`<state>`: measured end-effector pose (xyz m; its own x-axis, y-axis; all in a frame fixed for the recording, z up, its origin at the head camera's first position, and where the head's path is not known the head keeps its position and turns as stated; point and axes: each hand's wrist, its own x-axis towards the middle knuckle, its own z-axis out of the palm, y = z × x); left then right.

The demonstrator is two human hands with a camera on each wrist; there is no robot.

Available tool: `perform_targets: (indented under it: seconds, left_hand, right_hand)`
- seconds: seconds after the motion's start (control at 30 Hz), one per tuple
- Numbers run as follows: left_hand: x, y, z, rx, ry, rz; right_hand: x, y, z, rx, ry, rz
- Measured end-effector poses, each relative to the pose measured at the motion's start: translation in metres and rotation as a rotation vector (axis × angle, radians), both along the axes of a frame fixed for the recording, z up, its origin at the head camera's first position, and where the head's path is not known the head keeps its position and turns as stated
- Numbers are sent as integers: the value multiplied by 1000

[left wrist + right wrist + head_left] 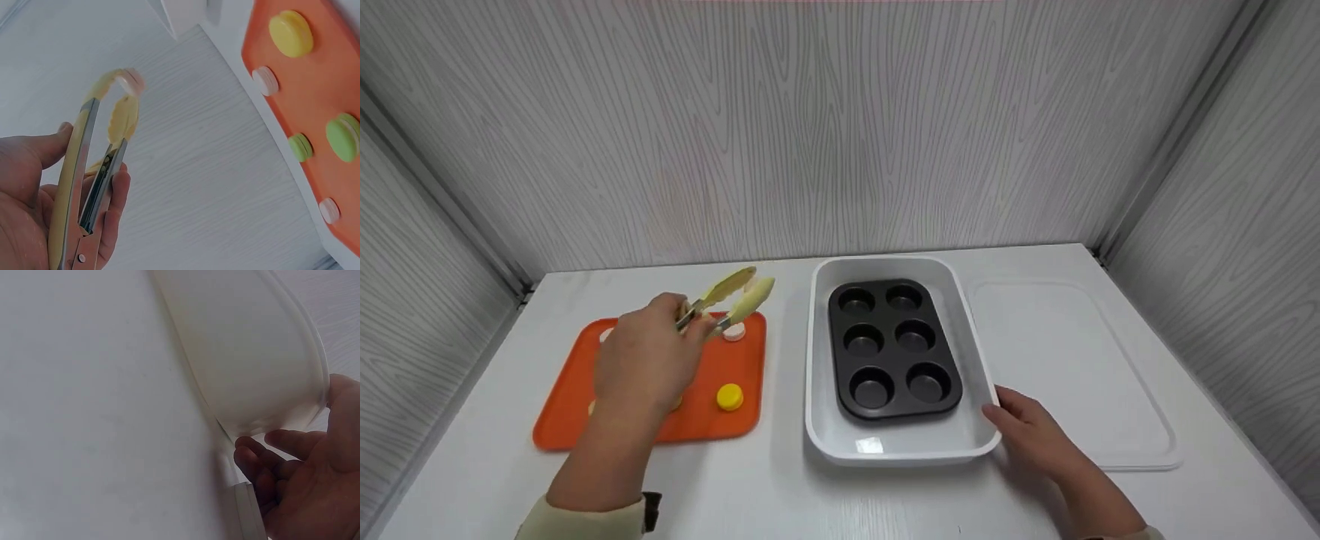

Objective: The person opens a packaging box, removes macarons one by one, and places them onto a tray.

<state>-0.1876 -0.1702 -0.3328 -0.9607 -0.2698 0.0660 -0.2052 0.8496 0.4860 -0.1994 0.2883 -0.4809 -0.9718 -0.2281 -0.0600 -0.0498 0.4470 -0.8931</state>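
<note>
My left hand (649, 356) grips yellow-tipped metal tongs (76, 185) above the orange tray (712, 427). A pale pink macaron (131, 82) is held between the tong tips, lifted off the tray. On the tray lie a yellow macaron (730, 397), a pale pink one (733, 331) and several others, green among them in the left wrist view; my left hand and forearm cover part of the tray in the head view. My right hand (1035, 431) holds the near right corner of a white bin (904, 456), thumb over its rim. Inside the bin rests a dark muffin pan (889, 349) whose cups are bare.
A white lid (1072, 367) lies flat on the white table (900, 502), right of the bin. Grey wood-grain panels (810, 127) stand behind the table and at both sides. A strip of tabletop separates the tray from the bin.
</note>
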Motion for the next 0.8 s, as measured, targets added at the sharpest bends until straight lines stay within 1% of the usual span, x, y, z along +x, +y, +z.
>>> perform_targets:
  seconds: [0.13,0.27,0.37,0.43,0.57,0.67,0.73,0.8]
  left_hand:
    - [13,-23,-6,-26,3,45]
    - [30,-52,-15,-46,1,78]
    - [42,-72,-21,-50,-31,121]
    - [48,-85,-25,-45,-56,148]
    - [57,-111,-31,-50,-100,194]
    - [63,-127,-37,-69,-136,216]
    - [66,-136,-41,-78,-181,224]
    - [67,-142,-45,-82,-243,231]
  right_hand:
    - [-1,-1,0,-6,-8,-8]
    - [-1,-2,0,-22,-16,-5]
    - [-1,-2,0,-12,-2,4]
    - [-1,-2,0,2,-1,-2]
    - [0,-3,0,28,-6,-17]
    - [1,-4,-1,36,-21,-26]
    - [1,-4,-1,35,-22,-32]
    - [1,-5,0,27,-21,-40]
